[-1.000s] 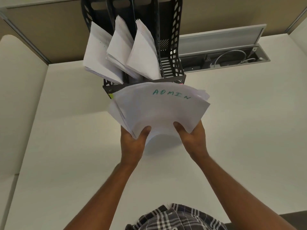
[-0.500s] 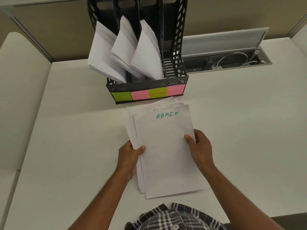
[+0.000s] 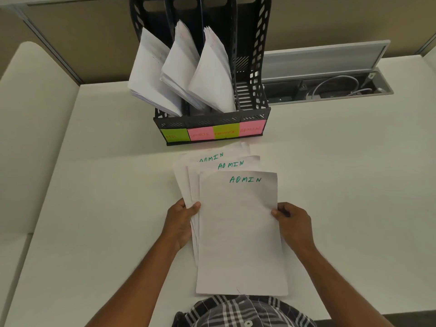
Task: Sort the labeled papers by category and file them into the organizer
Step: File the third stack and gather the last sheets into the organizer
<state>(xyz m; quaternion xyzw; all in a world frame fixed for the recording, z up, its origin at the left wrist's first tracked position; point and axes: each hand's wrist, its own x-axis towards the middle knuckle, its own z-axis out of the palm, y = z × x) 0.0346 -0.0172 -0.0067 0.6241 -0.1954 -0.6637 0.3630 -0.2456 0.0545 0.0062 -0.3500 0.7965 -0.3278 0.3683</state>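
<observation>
White table [image 3: 94, 208] under me; my left hand [image 3: 180, 223] and right hand [image 3: 293, 223] each pinch the ADMIN papers [image 3: 238, 232], below the black organizer [image 3: 254, 67].

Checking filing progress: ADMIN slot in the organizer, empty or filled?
Empty. The ADMIN slot, rightmost in the organizer, shows only bare black ribs; the ADMIN papers lie on the desk.

A white desk [image 3: 94, 208] carries an open cable tray [image 3: 330, 89] (white cables [image 3: 335, 83] inside).
</observation>
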